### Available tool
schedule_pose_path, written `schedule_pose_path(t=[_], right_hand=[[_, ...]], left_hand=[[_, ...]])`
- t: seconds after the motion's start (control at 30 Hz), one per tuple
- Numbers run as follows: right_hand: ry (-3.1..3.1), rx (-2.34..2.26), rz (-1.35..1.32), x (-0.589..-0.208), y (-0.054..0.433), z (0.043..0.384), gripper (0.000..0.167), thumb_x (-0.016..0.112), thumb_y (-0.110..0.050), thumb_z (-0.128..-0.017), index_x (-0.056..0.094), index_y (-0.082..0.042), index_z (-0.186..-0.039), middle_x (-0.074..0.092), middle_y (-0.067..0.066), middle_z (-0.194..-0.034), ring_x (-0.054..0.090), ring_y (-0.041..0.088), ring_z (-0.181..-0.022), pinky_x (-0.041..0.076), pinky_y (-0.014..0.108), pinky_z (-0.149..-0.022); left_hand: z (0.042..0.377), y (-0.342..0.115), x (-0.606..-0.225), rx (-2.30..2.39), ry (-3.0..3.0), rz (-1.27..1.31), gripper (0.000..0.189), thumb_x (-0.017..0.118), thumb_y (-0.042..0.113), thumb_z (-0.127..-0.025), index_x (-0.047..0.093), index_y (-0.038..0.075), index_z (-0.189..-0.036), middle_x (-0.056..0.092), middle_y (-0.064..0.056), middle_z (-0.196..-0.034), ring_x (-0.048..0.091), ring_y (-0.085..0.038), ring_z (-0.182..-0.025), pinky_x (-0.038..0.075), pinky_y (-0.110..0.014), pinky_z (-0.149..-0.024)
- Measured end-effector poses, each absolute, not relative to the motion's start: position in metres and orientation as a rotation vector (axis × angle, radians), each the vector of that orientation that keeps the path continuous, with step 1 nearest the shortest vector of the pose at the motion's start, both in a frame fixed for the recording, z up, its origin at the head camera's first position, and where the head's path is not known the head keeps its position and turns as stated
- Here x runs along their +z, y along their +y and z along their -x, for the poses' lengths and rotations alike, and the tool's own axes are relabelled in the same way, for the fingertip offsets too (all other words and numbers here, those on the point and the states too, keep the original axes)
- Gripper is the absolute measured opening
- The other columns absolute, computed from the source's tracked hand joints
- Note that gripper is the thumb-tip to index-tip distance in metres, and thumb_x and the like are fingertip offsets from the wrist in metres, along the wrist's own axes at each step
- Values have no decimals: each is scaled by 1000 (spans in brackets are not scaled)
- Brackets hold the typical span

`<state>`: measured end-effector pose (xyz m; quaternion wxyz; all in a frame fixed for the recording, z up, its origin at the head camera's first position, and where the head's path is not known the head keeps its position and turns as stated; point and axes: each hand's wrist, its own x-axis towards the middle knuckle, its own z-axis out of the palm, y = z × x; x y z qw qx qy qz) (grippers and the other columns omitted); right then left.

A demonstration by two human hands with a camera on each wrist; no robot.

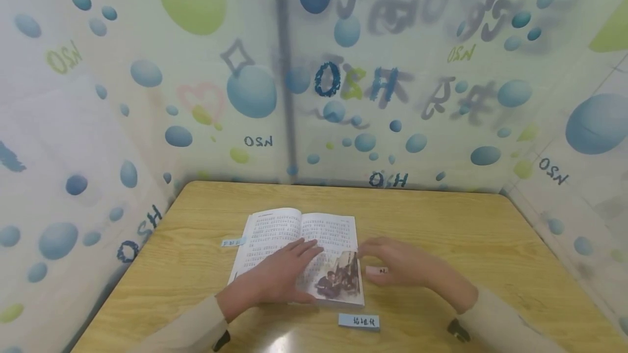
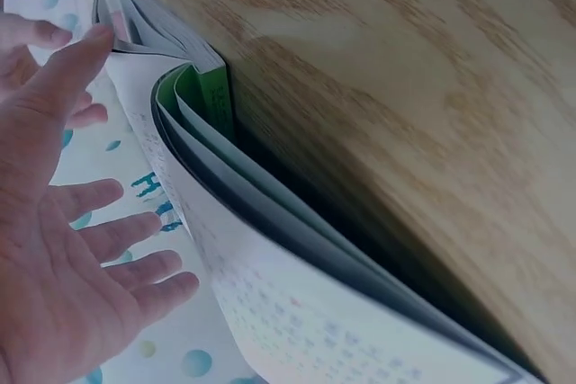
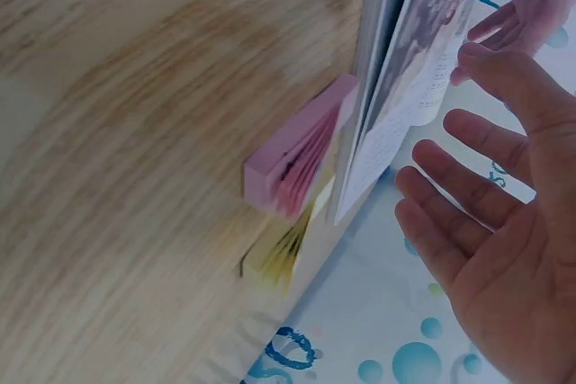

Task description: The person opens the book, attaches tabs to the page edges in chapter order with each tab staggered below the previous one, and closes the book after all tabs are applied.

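An open book (image 1: 275, 227) lies on the table, its right page carrying an illustration (image 1: 338, 279) at the lower corner. Across the lower middle of the pages reaches my left hand (image 1: 282, 271), fingers extended; in the left wrist view its thumb is at the book's lower edge. My right hand (image 1: 402, 261) hovers by the book's right edge, fingers relaxed and holding nothing. Under it, partly hidden, is a pink sticky note pad (image 1: 376, 271). The right wrist view shows this pink pad (image 3: 297, 150) beside a yellow sticky note pad (image 3: 283, 245), both next to the book.
A blue sticky note (image 1: 233, 242) with handwriting sticks out from the book's left edge. Another blue sticky note pad (image 1: 359, 321), also written on, lies in front of the book. The wooden table (image 1: 441, 217) is bordered by patterned curtains (image 1: 422, 124) behind and at both sides.
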<state>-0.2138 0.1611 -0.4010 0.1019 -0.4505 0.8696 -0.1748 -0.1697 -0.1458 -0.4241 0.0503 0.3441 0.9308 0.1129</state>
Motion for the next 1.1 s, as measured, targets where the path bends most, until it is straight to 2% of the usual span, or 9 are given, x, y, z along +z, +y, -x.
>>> schedule_pose_path(t=[0.27,0.47,0.67,1.1], right_hand=[[2504,-566,1364,-411,167,214,37,74,-16,-93,67,-8,-129,65,6,-128,60,21,-118,50,41,-99],[2467,-609,1424,-420,168,213,37,77,-11,-90,67,-8,-126,66,5,-124,61,19,-116,51,39,-98],[2494,-549,1352,-424,166,209,38,77,-15,-90,66,-9,-126,64,5,-127,60,19,-116,50,39,-100],[2497,-530,1375,-425,162,207,38,77,-19,-89,66,-8,-124,64,4,-126,62,17,-113,51,36,-97]], left_hand=[[168,-152,-421,410,2821,-988,99,77,61,-82,36,9,-157,34,-13,-160,34,-37,-144,32,-52,-113],[168,-158,-421,390,2845,-1035,98,75,62,-83,37,10,-156,35,-11,-160,37,-34,-142,34,-49,-113],[166,-162,-417,389,2860,-1061,99,76,60,-84,35,8,-157,35,-13,-160,38,-34,-142,35,-50,-112],[165,-167,-412,363,2906,-1091,98,77,57,-83,35,8,-156,39,-14,-157,42,-32,-139,37,-48,-112]])
